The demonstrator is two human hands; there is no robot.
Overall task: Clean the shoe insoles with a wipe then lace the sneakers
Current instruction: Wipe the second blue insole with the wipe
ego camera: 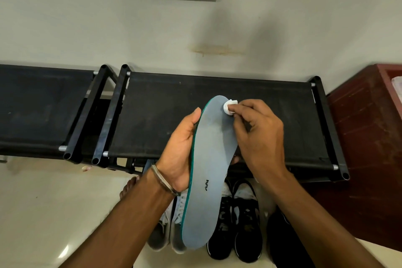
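We pinch a small wadded white wipe [229, 107] between the thumb and curled fingertips of our right hand [258, 135], pressing it onto the toe end of the insole [212, 172], near its right edge. The other fingers of that hand fold loosely behind the pinch.

Our left hand [180, 150] cradles the insole from its left side at about mid-length. The thumb lies along the green edge and points toward the toe, while the fingers wrap round underneath, out of sight. A metal bangle [163, 180] sits on that wrist.

The insole is grey-blue on top with a green rim and a small dark mark near the heel. It hangs in the air, toe away from us and heel toward us, above the shoes on the floor.

We judge it to be light, thin foam, likely to bend under the wipe unless it is backed from below. A hold at the waist with fingers spread beneath suits it, and a firmer rub near the toe may call for support further forward. The wipe is soft and small, so it could slip from the pinch.

Below us stand a pair of grey sneakers [171, 230] and a pair of black sneakers [239, 224], just in front of a black fabric shoe rack [217, 98] against the wall.
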